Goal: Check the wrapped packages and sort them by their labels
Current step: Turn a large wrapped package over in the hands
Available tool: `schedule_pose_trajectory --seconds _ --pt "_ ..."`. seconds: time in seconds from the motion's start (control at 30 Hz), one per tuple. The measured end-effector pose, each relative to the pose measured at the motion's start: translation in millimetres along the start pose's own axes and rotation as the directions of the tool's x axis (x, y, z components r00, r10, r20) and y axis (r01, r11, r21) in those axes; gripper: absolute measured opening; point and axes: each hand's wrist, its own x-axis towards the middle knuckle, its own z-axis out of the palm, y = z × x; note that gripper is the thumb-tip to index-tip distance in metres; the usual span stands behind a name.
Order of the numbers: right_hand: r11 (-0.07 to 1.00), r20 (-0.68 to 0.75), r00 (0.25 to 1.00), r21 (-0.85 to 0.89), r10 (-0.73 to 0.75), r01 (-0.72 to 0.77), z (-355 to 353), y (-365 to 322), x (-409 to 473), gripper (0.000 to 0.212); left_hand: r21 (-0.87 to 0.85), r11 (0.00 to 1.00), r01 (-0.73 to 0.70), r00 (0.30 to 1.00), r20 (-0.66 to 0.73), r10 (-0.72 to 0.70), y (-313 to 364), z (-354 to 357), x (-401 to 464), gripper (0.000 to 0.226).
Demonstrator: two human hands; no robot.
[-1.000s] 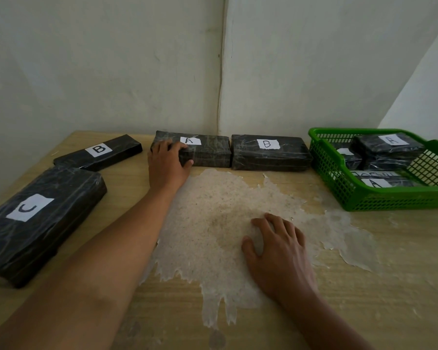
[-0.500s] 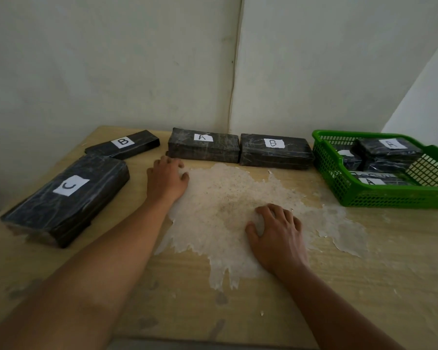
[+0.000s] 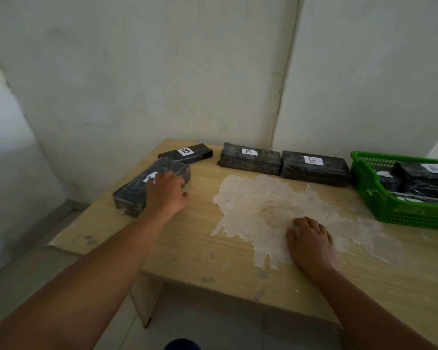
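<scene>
Right hand (image 3: pixel 310 239) rests loosely curled on the desk (image 3: pixel 187 248) near its front edge, holding nothing. Left hand (image 3: pixel 166 193), a second ago at the A package (image 3: pixel 249 159), now lies over the left-edge package (image 3: pixel 137 190), grip uncertain. Along the back edge, two B packages (image 3: pixel 185 153) (image 3: pixel 314 168) remain unsorted; the basket (image 3: pixel 369 188) holds more.
</scene>
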Motion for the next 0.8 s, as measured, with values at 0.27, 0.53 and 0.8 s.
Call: schedule_pose_trajectory --seconds 0.27,0.53,0.8 --pt "0.997 -0.015 0.999 0.06 0.051 -0.05 15.0 -18.4 -20.8 0.05 0.076 0.976 0.206 0.961 0.174 -0.216 -46.9 -12.6 -3.6 0.096" --pt "0.99 0.125 0.992 0.14 -0.002 -0.016 11.2 -71.0 -26.0 0.047 -0.121 0.982 0.142 0.959 0.263 -0.106 -14.7 -14.5 -31.7 0.117" --pt "0.685 0.199 0.98 0.711 0.024 -0.161 -16.2 -101.7 -16.8 0.061 -0.463 0.886 0.006 0.969 0.222 0.11 35.8 -10.9 -73.5 0.117"
